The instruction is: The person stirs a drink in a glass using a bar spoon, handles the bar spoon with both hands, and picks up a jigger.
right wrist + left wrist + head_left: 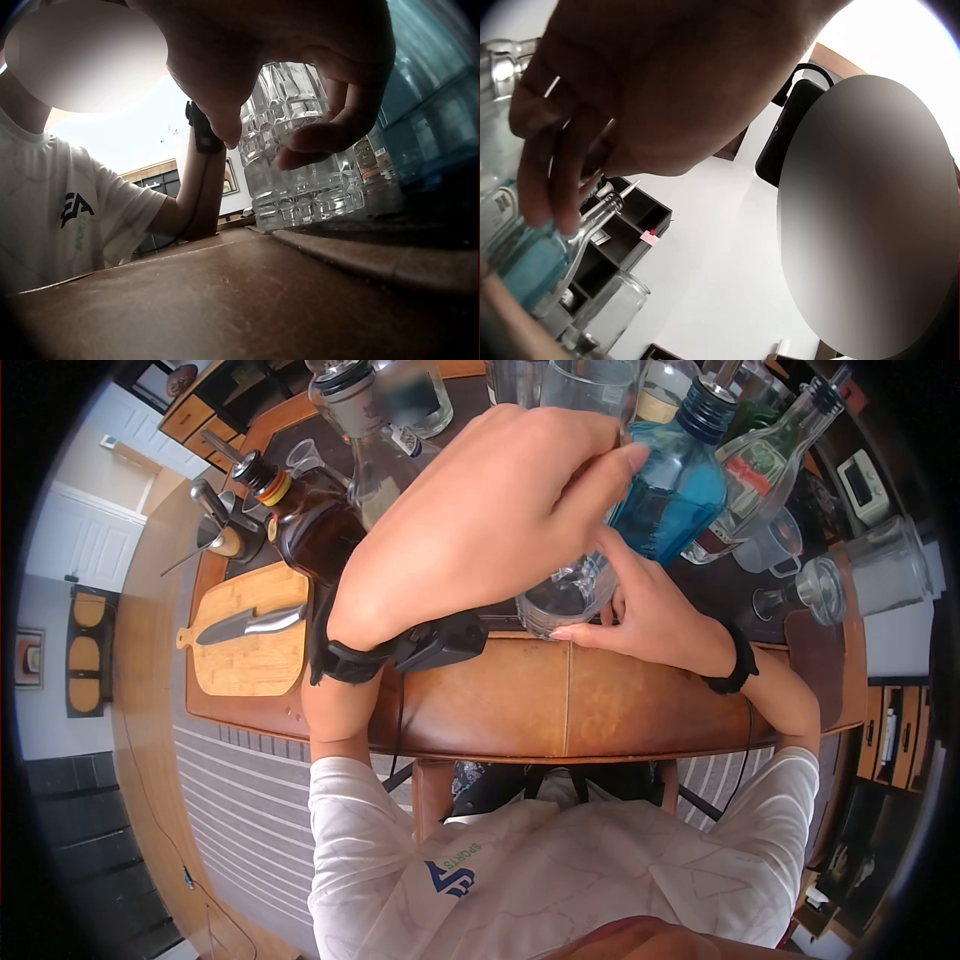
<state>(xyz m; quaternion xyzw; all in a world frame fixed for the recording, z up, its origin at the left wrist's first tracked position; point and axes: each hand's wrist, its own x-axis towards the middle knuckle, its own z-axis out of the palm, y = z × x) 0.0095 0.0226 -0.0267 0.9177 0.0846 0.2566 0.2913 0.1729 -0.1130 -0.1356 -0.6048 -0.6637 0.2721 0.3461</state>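
Observation:
My right hand [665,605] grips a clear cut-glass tumbler [300,165] from the side. Its faceted base is close over the leather tabletop [187,285] near the front edge. Across and above the tumbler reaches my left hand [490,510], back upward, with its fingertips near the shoulder of a blue bottle [675,485]. In the left wrist view its fingers [568,180] hang down in front of that bottle, and nothing shows between them. The left hand's back hides part of what lies beneath it in the head view.
A clear bottle with a red-green label [755,480] stands right of the blue one. Further right are a plastic measuring cup [775,545] and an upended-looking glass jar [885,570]. To the left are a brown bottle [315,520] and a cutting board [250,665] bearing a knife [245,622].

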